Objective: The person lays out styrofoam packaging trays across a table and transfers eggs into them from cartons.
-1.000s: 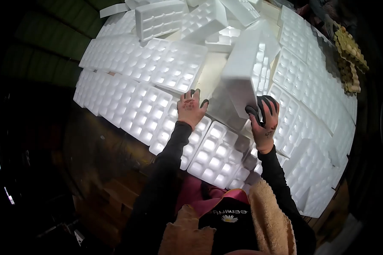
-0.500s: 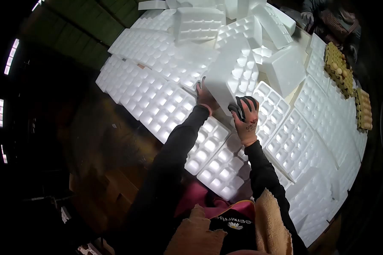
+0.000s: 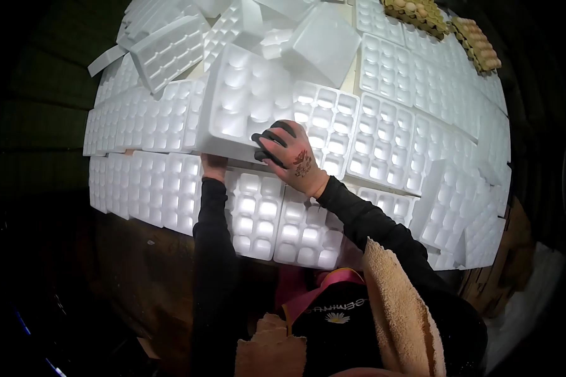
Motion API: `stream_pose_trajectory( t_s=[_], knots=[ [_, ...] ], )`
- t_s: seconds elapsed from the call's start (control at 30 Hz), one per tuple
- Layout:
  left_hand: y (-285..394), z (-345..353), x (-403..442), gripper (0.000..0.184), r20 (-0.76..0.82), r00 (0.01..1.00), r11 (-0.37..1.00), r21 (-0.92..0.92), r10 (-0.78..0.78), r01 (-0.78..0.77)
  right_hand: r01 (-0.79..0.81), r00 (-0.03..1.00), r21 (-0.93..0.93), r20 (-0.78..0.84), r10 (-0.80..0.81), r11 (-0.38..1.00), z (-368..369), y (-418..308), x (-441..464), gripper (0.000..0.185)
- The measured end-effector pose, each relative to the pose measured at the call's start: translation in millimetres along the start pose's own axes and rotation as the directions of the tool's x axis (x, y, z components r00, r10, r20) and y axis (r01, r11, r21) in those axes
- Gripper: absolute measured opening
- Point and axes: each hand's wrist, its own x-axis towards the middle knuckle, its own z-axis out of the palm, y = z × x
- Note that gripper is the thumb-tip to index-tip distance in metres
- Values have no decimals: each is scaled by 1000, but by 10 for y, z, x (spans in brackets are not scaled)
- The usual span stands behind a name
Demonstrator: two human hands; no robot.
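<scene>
A white foam tray block (image 3: 245, 94) with rounded hollows is tilted between my hands, above the rows of trays. My right hand (image 3: 289, 151), in a glove with dark fingertips, has its fingers bent over the block's near right edge. Under the block's near left side is my left hand (image 3: 214, 164); its fingers are hidden beneath the foam. White trays (image 3: 251, 210) with square hollows lie just in front of both hands, and another tray (image 3: 326, 119) lies right of the block.
Loose foam blocks (image 3: 324, 44) lie in a heap at the back. More trays (image 3: 383, 141) run in rows to the right. Cartons with eggs (image 3: 478, 47) stand at the back right. A leaning foam piece (image 3: 443, 201) is near the right edge.
The foam block has swung left and tipped so its hollows face up. My left hand has gone under it, and my right hand has moved left with it. The camera view has turned right.
</scene>
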Motion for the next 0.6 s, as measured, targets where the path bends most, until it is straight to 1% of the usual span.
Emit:
stream_pose_trajectory(
  t_s=[0.03,0.07,0.1,0.13,0.2,0.23,0.27,0.33,0.4,0.5,0.6],
  knots=[
    [18,-170,-56,37,-93,996,953,-301,6,-33,47,999,-6,11,-47,999,-36,-20,-4,42],
    [57,-346,-121,35,-185,983,818,-564,11,-115,99,994,-49,49,-97,994,-40,-24,-32,43],
    [167,-441,-151,35,-152,986,882,-452,70,-132,156,985,-84,89,-149,984,-36,-36,-54,43],
    [269,-534,-182,35,-118,985,929,-333,129,-161,153,986,-107,79,-145,982,-3,-37,-111,43],
    [511,-594,-245,38,78,997,923,-384,6,25,133,991,-114,46,-128,985,8,-41,-195,43],
    [543,-590,-249,38,131,991,943,-327,-19,62,105,994,-100,19,-103,989,-12,-50,-228,42],
    [545,-578,-265,38,151,988,965,-256,-25,64,67,998,-98,-13,-69,993,-42,-63,-272,42],
    [535,-486,-223,39,157,987,997,-81,21,-8,62,995,-78,-70,-68,995,-176,-73,-302,40],
    [502,-369,-155,39,170,984,998,19,48,-52,53,989,-109,-135,-68,993,-236,-85,-342,37],
    [487,-240,-90,41,185,982,995,77,43,-58,69,976,-109,-197,-90,992,-291,-92,-366,32],
    [460,-170,-92,42,191,981,993,112,19,-42,67,979,-110,-184,-87,992,-393,-106,-411,30]
  ],
)
